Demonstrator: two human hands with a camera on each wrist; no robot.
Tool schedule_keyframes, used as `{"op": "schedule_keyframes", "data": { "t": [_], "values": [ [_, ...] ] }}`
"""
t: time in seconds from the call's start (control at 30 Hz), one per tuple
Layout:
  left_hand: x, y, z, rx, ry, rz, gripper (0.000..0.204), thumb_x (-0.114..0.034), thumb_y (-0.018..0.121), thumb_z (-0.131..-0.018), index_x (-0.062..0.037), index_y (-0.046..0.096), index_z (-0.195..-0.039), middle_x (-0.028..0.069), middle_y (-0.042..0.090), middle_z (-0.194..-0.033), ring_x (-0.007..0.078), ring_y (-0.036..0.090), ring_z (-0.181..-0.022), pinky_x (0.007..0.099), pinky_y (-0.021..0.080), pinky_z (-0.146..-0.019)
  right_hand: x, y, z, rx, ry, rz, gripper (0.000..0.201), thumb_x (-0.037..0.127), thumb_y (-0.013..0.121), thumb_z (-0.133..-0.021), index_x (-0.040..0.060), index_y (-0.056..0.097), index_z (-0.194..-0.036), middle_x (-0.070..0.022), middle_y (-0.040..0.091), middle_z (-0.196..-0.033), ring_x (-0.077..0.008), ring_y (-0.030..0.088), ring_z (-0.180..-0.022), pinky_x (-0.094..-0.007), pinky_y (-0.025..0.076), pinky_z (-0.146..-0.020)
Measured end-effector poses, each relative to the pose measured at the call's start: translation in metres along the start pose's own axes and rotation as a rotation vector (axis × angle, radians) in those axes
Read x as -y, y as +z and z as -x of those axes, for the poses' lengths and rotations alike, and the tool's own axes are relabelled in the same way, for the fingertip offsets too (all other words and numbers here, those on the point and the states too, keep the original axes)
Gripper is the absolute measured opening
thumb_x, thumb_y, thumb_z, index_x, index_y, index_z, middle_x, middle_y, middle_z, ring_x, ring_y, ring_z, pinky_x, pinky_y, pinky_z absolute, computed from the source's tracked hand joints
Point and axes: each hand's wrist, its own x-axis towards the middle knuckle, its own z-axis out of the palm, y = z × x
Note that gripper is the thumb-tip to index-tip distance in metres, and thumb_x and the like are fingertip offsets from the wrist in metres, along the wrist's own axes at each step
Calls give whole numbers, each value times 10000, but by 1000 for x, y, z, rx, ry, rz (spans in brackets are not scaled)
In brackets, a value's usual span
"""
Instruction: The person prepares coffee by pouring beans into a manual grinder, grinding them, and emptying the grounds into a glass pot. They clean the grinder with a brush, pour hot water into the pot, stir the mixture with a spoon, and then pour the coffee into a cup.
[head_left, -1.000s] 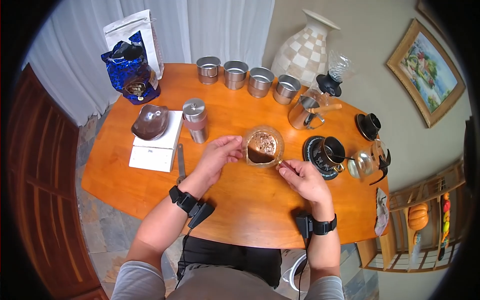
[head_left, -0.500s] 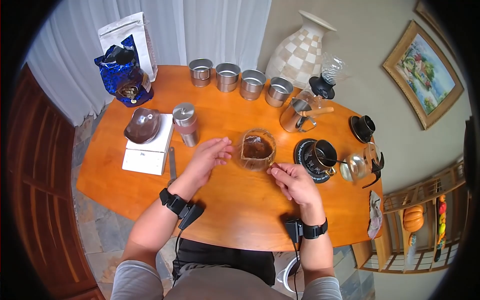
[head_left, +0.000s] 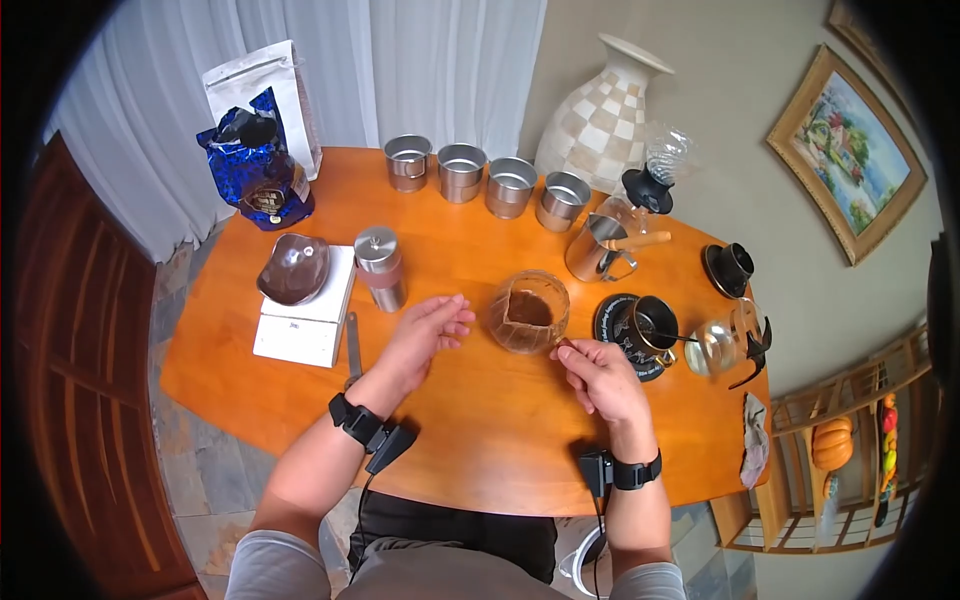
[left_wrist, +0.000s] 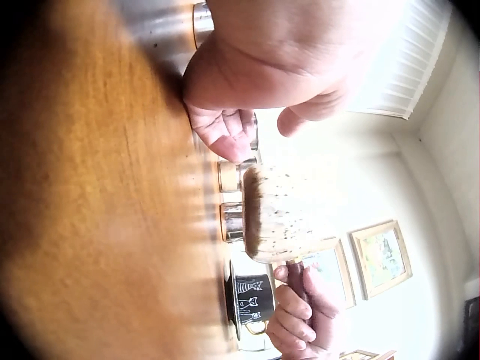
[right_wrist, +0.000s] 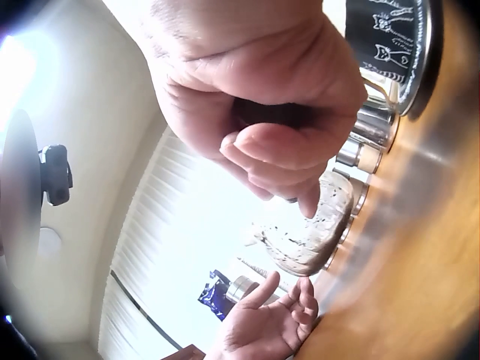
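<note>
My right hand [head_left: 605, 378] grips the dark wooden handle [left_wrist: 296, 279] of a clear glass coffee pot [head_left: 530, 315]. Brown coffee pools in the bottom of the pot, and dark specks cling to its inner wall, plain in the left wrist view. The pot is held up over the wooden table, close to level. To its left, my left hand [head_left: 428, 335] is raised with relaxed fingers, a small gap from the glass, and holds nothing. A black cup [head_left: 655, 322] with a spoon in it stands on a saucer just right of my right hand.
A glass server [head_left: 712, 348] and a steel pitcher [head_left: 592, 250] stand to the right and behind. Several steel cups [head_left: 511, 190] line the back. On the left are a coffee grinder [head_left: 382, 275], a white scale [head_left: 297, 338] bearing a dark bowl [head_left: 295, 268], and a blue bag [head_left: 258, 180].
My left fingers, at the pot's rim earlier, are now apart from it. The pot has come from a tilt to nearly level, and its coffee has shifted. My right hand keeps its grip.
</note>
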Motion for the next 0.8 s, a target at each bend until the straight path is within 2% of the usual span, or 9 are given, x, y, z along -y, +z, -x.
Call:
{"op": "schedule_keyframes", "data": {
  "t": [0.03, 0.1, 0.27, 0.37, 0.43, 0.57, 0.63, 0.73, 0.8],
  "values": [
    [2, 0, 1, 0, 0, -5, 259, -310, 579, -971, -74, 618, -1071, -2, 666, -943, 80, 606, -811, 218, 462, -713, -2, -1, 0, 0, 6, -3, 252, 242, 579, -962, 31, 640, -838, 43, 446, -562, -53, 368, -405, -230, 273, -372],
    [2, 1, 3, -4, -7, -8, 264, -313, 580, -970, -73, 617, -1074, 0, 667, -944, 80, 607, -812, 219, 462, -714, 0, -2, 1, 59, 10, -14, 248, 217, 576, -962, -21, 644, -955, 39, 425, -540, -53, 333, -376, -222, 237, -364],
    [0, 0, 3, 3, 6, 0, 272, -320, 582, -968, -73, 615, -1078, 4, 667, -946, 80, 605, -817, 221, 460, -722, 0, 2, 1, 25, -27, -104, 235, 207, 577, -960, -17, 647, -962, 41, 418, -538, -52, 328, -383, -218, 237, -366],
    [1, 1, 3, -1, 2, -1, 264, -314, 583, -968, -72, 618, -1068, 7, 668, -946, 81, 604, -815, 222, 460, -720, -2, -2, 1, 12, -7, 11, 231, 206, 576, -960, -15, 645, -960, 39, 418, -540, -52, 329, -385, -219, 240, -366],
    [1, 1, 2, 2, 7, -4, 257, -309, 585, -967, -72, 621, -1063, 10, 668, -950, 83, 602, -811, 224, 460, -719, -2, -3, 1, 117, -14, -94, 239, 238, 585, -957, 16, 642, -889, 42, 445, -567, -53, 375, -419, -226, 280, -385],
    [0, 2, 2, -3, 5, -11, 254, -305, 587, -966, -72, 621, -1061, 9, 668, -950, 84, 601, -808, 222, 457, -716, -1, -2, 0, 46, -28, -80, 241, 240, 590, -955, 22, 640, -866, 43, 443, -568, -50, 372, -420, -227, 278, -386],
    [2, 2, 2, -1, 7, -6, 250, -301, 586, -967, -71, 620, -1060, 8, 668, -948, 84, 601, -805, 223, 457, -713, -2, -7, -2, 26, 0, 66, 240, 242, 589, -957, 34, 636, -845, 46, 441, -565, -46, 371, -425, -226, 278, -389],
    [-1, 4, 3, -14, 8, -5, 246, -294, 581, -969, -68, 619, -1059, 10, 669, -939, 84, 601, -797, 222, 460, -703, -4, -4, -2, 114, -34, -6, 252, 246, 585, -957, 50, 628, -804, 47, 440, -566, -44, 371, -428, -226, 278, -391],
    [0, 3, 1, -15, 3, -10, 244, -290, 579, -971, -66, 618, -1058, 10, 668, -935, 84, 601, -792, 221, 460, -700, -1, -3, 0, 68, -47, -48, 263, 250, 585, -957, 53, 622, -786, 48, 439, -563, -45, 371, -428, -228, 278, -393]
  ]
}}
